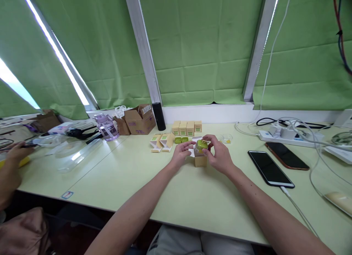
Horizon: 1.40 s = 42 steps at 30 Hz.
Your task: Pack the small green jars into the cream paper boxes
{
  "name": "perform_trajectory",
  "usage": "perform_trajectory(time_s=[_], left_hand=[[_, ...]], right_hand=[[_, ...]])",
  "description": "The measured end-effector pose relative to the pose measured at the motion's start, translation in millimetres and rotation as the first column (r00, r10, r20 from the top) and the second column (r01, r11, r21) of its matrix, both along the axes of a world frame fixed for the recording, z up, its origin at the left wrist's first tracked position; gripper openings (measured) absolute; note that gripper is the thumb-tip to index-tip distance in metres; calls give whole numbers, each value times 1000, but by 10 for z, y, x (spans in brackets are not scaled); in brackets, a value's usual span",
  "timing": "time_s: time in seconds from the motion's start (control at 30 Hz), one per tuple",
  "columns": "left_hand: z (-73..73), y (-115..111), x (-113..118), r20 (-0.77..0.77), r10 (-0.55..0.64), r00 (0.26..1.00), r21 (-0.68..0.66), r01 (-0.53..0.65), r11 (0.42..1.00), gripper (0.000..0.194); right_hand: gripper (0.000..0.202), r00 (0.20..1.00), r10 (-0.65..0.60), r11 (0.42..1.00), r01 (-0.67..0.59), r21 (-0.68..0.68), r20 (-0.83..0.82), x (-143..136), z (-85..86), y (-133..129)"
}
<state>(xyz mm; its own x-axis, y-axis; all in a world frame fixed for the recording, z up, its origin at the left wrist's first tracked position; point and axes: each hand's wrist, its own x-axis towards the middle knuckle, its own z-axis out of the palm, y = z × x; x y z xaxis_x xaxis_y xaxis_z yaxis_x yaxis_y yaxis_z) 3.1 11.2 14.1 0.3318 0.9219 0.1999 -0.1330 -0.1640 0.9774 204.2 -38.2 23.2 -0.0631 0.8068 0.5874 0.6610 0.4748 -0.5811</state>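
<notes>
The right hand [221, 158] pinches a green jar [202, 144] between thumb and fingers, just above the open top of a small box [200, 161]. The left hand [180, 155] is at the left of the box, its fingers partly bent and pointing right, by the white flap [191, 152]; I cannot tell whether they grip the flap, the jar or neither. The box stands upright on the table [181, 196].

Just left of and beyond the box are two green cases [181, 140], side by side. Left of these, two tan stands [162, 142] lean next to each other. Farther off, four small cartons [183, 128] stand in a row. To the right of the jar, on the far side, lies a clear tray [226, 139] with yellow bits.

On the right are two phones [271, 169], the nearer one with a white cable plugged in. Beyond them is a power strip [291, 138]; a mouse [339, 202] is at the near right.

At the far left stand a black cylinder [158, 116], an open brown carton [140, 120] and a purple bottle [106, 127]. At the left edge, another person's hand [12, 156] holds something dark.
</notes>
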Motion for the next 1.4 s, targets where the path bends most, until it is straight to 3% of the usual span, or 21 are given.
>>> perform_trajectory(time_s=[0.7,0.87,1.17,1.4], left_hand=[[-4,-6,-10,-14,16,1000,8,-16,1000,52],[-8,-5,0,-13,24,1000,14,-24,1000,52],[-44,24,-8,-18,29,999,20,-28,999,53],[-60,30,-16,-34,26,999,31,-25,999,53]], right_hand=[[28,989,109,994,-110,11,102,-25,-86,2],[7,984,130,990,-136,45,124,-40,-115,40],[17,989,68,987,-86,137,135,-63,-190,117],[19,990,81,987,-96,131,113,-75,-213,129]])
